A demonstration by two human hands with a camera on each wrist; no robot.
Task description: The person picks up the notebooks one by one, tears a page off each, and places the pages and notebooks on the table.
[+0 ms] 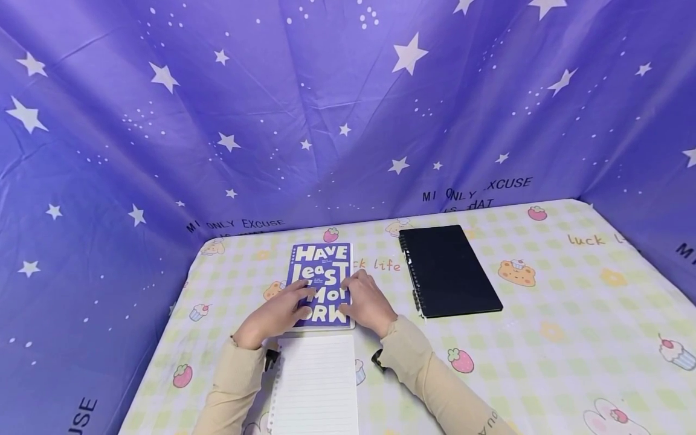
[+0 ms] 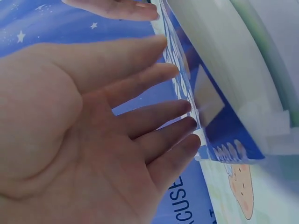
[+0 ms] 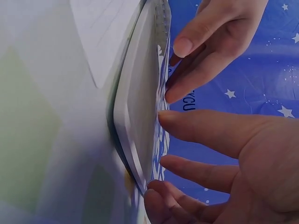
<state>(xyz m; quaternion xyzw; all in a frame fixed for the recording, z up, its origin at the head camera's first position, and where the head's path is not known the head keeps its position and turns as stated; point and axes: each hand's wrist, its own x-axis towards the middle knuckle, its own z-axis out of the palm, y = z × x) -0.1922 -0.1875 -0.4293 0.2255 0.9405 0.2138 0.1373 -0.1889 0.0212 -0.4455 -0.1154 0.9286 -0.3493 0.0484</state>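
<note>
A purple-covered book (image 1: 322,263) with big white lettering lies on the table, with a row of small holes along its left edge. My left hand (image 1: 278,312) reaches over its left side, and the straight fingers (image 2: 159,109) rest their tips on the cover. From the right, my right hand (image 1: 371,301) touches the cover with thumb and fingertips, some of them right at the right edge. In the right wrist view, pale pages (image 3: 122,109) show beneath the cover. Just below the book lies a stack of lined loose-leaf paper (image 1: 317,386) with punched holes down its left side.
A black ring-bound cover (image 1: 451,272) lies to the right, its rings along the left side. Under everything is a checked tablecloth (image 1: 565,368) with cartoon prints. Purple star-patterned curtain (image 1: 326,109) hangs behind the table and at both sides.
</note>
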